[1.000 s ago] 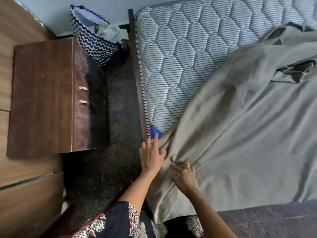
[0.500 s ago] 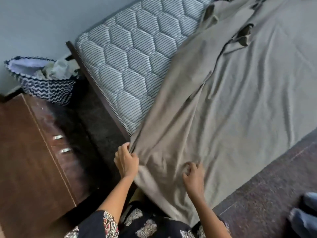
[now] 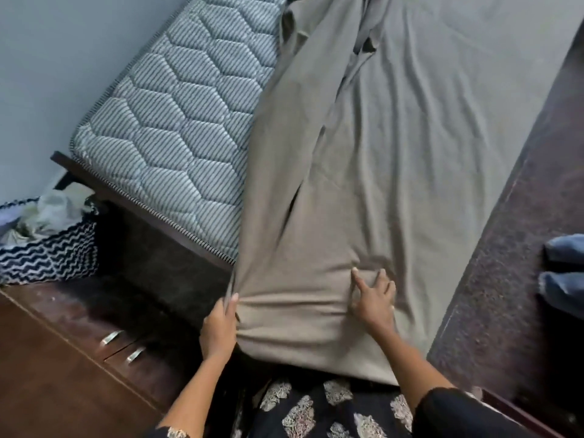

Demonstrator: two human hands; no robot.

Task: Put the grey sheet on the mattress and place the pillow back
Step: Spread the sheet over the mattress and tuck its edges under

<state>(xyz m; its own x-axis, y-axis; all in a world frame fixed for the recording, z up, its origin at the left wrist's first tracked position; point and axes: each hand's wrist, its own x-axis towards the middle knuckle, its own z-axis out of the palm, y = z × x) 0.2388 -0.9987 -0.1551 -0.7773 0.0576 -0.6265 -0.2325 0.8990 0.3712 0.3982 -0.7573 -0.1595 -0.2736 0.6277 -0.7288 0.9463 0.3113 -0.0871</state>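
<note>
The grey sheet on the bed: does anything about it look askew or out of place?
Yes. The wrinkled grey fabric sheet lies askew: it leaves the left strip of the quilted striped mattress bare, and its left edge is folded over. The left hand grips its near corner.

quilted mattress (image 3: 177,128), grey sheet (image 3: 395,159) over right part

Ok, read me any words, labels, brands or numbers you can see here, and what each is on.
No readable text anywhere in this view.
The mattress shows only a quilted striped pattern, the grey sheet is plain, the basket carries only zigzags, and the drawer unit bears no label.
</note>
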